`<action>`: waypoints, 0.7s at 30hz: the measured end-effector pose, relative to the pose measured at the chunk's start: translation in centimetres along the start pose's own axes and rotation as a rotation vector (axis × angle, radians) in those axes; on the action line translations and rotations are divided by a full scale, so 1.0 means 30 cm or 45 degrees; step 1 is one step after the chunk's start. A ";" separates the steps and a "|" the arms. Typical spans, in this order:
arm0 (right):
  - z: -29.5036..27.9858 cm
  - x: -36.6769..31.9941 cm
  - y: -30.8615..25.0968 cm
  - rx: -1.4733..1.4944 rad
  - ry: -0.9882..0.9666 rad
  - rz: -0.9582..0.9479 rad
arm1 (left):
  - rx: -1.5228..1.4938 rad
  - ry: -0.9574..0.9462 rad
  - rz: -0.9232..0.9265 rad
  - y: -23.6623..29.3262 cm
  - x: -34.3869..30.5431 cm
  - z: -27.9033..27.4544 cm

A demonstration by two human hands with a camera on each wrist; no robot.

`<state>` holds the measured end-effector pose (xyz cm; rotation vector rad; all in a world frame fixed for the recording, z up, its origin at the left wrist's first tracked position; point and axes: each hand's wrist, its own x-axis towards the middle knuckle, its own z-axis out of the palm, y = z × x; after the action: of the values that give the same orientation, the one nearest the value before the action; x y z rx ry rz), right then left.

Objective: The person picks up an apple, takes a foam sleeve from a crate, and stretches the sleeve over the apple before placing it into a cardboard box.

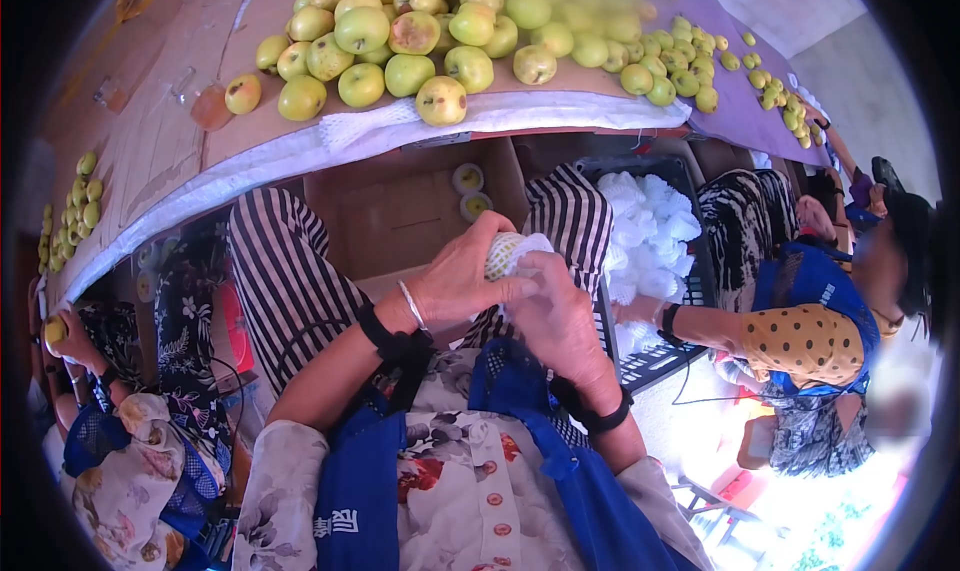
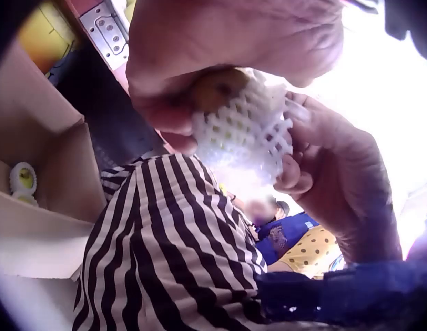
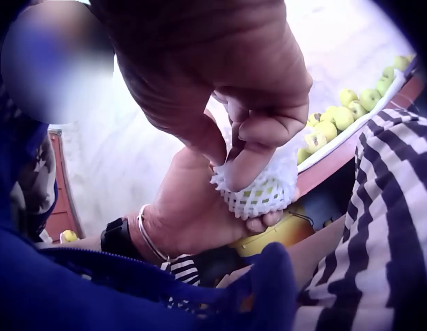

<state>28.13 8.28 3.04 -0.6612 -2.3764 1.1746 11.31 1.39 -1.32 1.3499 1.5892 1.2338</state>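
Above the lap, my left hand (image 1: pixel 455 276) grips a yellow-green apple (image 2: pixel 220 89) that sits inside a white foam net sleeve (image 1: pixel 503 256). Its fingers curl round the apple from the side, and a bare part of the skin with a dark hollow shows in the left wrist view. My right hand (image 1: pixel 560 316) pinches the sleeve's edge with thumb and fingers. In the right wrist view, one finger of it presses into the mouth of the net (image 3: pixel 258 196). Green skin shows through the mesh.
A cardboard box (image 1: pixel 375 206) below the table holds two netted apples (image 1: pixel 468 179). Right of my knee, a black crate (image 1: pixel 700 261) is heaped with white foam nets (image 1: pixel 645 221). Loose apples (image 1: pixel 410 33) pile on the cardboard-covered table. People sit on both sides.
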 end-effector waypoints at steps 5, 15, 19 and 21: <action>-0.081 0.031 -0.011 0.303 -0.142 0.240 | -0.137 -0.195 -0.028 0.019 -0.002 -0.050; -0.041 0.010 0.052 0.458 0.203 0.329 | -0.962 -0.249 -0.090 0.008 0.004 -0.048; -0.014 -0.005 0.040 0.579 0.313 0.340 | -1.223 -0.193 -0.051 -0.043 0.016 -0.025; 0.001 -0.013 0.063 0.768 0.349 0.424 | -1.364 -0.184 -0.023 -0.048 0.016 -0.020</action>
<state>28.85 9.05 1.44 -0.9420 -1.5988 1.7070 10.23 1.74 -2.47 0.6810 0.6081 1.5745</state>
